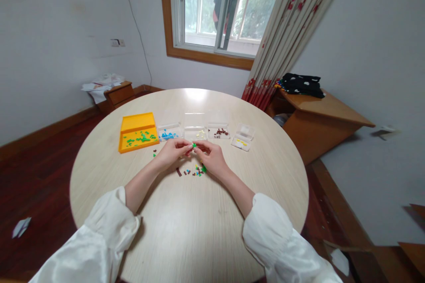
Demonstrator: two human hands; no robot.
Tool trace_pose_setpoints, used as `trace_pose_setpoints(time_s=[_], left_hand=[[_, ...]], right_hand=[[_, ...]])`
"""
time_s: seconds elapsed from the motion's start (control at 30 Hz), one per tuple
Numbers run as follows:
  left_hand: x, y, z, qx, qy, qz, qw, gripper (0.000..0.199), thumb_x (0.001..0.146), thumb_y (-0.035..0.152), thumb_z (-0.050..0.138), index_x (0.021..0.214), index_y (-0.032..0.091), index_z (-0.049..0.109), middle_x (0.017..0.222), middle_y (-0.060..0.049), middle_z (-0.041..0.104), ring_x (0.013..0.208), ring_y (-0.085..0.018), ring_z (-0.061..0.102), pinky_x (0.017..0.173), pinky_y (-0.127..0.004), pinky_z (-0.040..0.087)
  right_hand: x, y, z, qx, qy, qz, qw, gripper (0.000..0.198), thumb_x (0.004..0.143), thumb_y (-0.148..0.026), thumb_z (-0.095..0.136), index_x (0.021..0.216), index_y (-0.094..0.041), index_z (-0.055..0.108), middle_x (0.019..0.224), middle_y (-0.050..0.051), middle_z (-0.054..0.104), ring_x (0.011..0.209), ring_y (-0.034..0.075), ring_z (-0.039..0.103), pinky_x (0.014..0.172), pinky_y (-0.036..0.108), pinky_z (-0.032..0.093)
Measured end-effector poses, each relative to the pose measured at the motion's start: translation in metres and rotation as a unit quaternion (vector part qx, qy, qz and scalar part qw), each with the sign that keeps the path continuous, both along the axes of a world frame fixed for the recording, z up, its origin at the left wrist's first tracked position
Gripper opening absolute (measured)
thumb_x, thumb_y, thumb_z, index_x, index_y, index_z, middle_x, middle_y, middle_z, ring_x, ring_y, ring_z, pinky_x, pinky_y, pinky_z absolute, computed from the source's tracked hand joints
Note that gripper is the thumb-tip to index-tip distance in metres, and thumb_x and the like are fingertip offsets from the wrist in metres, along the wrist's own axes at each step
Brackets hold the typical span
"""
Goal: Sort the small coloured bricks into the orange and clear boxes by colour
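My left hand and my right hand meet above the middle of the round table, fingertips pinched together. Between them is a small green toy brick, touched by both hands; its exact shape is too small to tell. On the table just below my hands lie loose small bricks in brown, blue, yellow and green. A longer brown piece lies left of these. Near my left wrist are a few more loose bricks, brown and green.
An open orange case with green bricks stands at the back left of the table. To its right are clear boxes with blue bricks, cream bricks, dark brown bricks and yellow bricks. A wooden cabinet stands at right.
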State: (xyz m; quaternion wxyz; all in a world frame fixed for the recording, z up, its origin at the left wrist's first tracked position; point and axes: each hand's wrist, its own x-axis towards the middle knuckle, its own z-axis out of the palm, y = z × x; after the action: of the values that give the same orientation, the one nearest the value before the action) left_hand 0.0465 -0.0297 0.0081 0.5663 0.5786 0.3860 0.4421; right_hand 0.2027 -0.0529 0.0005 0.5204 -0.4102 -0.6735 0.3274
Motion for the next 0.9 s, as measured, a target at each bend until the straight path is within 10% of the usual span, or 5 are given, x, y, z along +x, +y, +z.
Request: trace_pose_setpoints(time_s=[0.6,0.9], left_hand=[[-0.002,-0.003,0.005,0.119,0.058,-0.033,0.991,0.018,0.068,0.034,0.07,0.068,0.016,0.065,0.068,-0.004,0.066,0.063,-0.015,0.058,0.06,-0.025,0.043],[-0.003,0.001,0.014,-0.16,-0.208,0.077,0.962,0.013,0.065,0.017,0.062,0.058,0.015,0.052,0.057,-0.002,0.055,0.051,-0.009,0.051,0.051,-0.02,0.044]], right_hand=[[0.004,0.005,0.005,-0.126,0.121,0.075,0.982,0.032,0.069,-0.046,0.067,0.079,-0.016,0.07,0.067,0.003,0.068,0.06,0.013,0.062,0.064,0.029,0.053],[0.002,0.007,0.005,-0.137,0.15,0.006,0.979,0.033,0.066,-0.045,0.068,0.081,-0.016,0.068,0.07,0.005,0.068,0.063,0.013,0.061,0.064,0.029,0.051]])
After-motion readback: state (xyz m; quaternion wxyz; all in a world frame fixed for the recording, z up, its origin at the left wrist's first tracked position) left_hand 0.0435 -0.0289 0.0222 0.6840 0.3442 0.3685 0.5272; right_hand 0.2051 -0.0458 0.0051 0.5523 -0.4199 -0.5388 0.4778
